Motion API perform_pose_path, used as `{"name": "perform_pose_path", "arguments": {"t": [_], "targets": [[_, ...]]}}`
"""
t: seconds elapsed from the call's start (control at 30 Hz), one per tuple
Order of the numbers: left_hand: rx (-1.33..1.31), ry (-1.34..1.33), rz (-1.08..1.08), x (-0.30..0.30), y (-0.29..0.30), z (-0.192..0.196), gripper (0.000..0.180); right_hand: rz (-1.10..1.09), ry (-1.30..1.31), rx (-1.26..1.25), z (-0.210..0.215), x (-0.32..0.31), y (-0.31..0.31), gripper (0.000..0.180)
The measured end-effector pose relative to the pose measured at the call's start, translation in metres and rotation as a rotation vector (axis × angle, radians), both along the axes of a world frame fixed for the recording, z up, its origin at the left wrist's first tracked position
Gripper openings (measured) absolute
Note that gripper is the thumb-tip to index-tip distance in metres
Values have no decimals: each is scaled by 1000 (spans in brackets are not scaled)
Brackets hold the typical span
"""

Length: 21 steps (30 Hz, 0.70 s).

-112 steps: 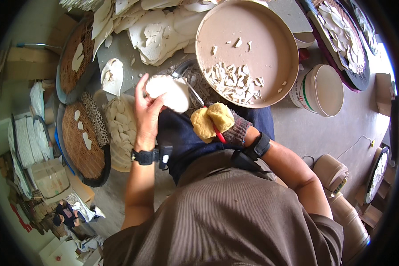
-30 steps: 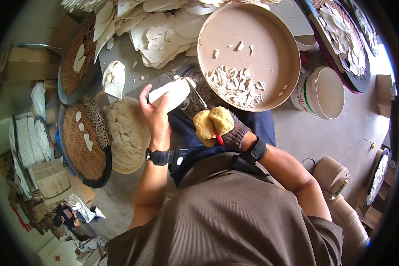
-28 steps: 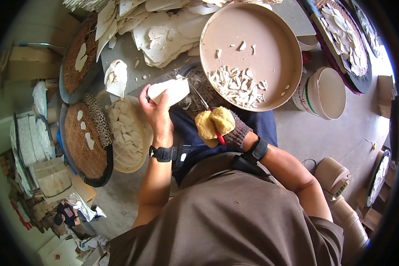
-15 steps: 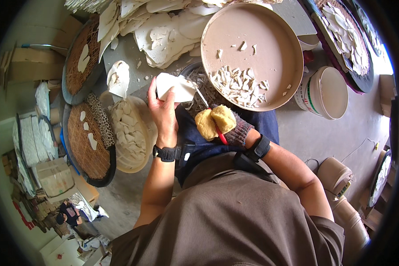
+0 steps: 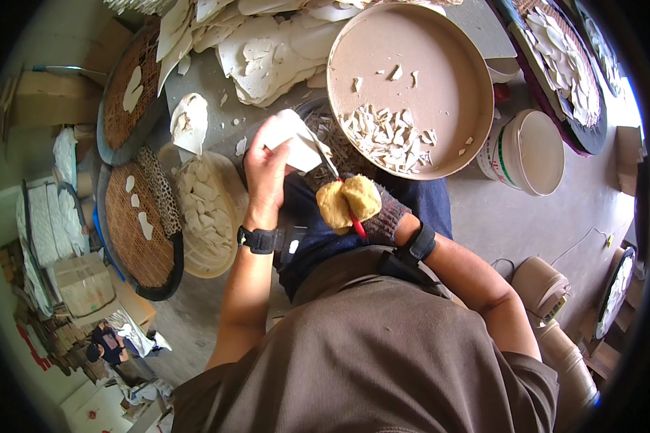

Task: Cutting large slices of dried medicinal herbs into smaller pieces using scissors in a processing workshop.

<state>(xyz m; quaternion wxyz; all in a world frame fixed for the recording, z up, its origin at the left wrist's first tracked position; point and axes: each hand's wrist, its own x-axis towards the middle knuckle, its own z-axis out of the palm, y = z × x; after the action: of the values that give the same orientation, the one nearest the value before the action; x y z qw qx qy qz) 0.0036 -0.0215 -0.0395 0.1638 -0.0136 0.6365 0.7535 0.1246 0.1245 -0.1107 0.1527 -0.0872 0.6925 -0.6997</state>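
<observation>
My left hand (image 5: 265, 180) is closed on a thin, flat white piece (image 5: 290, 138), thumb on top near its lower edge. My right hand (image 5: 390, 215), in a grey knitted glove, grips scissors (image 5: 357, 226) with red handles. Thick yellow foam padding (image 5: 347, 202) wraps the handles and hides most of my right fingers. The scissor blades lie along the right edge of the white piece. Just beyond, a round brown tray (image 5: 412, 50) holds small white offcuts (image 5: 386, 137) along its near side. A dark basin partly under the tray contains more scraps.
Stacked white sheets (image 5: 274, 61) lie at the back. A plastic tub (image 5: 235, 245) of cut pieces stands left, beside round woven trays (image 5: 133, 249). To the right are a white bucket (image 5: 542, 155) and another tray of pieces (image 5: 563, 65). Someone (image 5: 108, 344) is far off at lower left.
My left hand has turned the white piece, tilting it so its right edge runs along the scissor blades. My right hand has barely moved.
</observation>
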Motion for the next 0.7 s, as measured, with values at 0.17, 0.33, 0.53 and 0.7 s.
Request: {"name": "perform_pose_path", "arguments": {"t": [0.17, 0.33, 0.53, 0.7], "targets": [[49, -24, -48, 1, 3, 6, 47, -106, 50, -35, 5, -2, -1, 31], [48, -67, -89, 3, 1, 8, 46, -252, -7, -86, -1, 4, -7, 28], [27, -145, -133, 11, 1, 9, 46, -250, 89, 0, 1, -12, -9, 26], [2, -158, -134, 8, -1, 12, 45, -145, 523, 535, 26, -9, 4, 27]]}}
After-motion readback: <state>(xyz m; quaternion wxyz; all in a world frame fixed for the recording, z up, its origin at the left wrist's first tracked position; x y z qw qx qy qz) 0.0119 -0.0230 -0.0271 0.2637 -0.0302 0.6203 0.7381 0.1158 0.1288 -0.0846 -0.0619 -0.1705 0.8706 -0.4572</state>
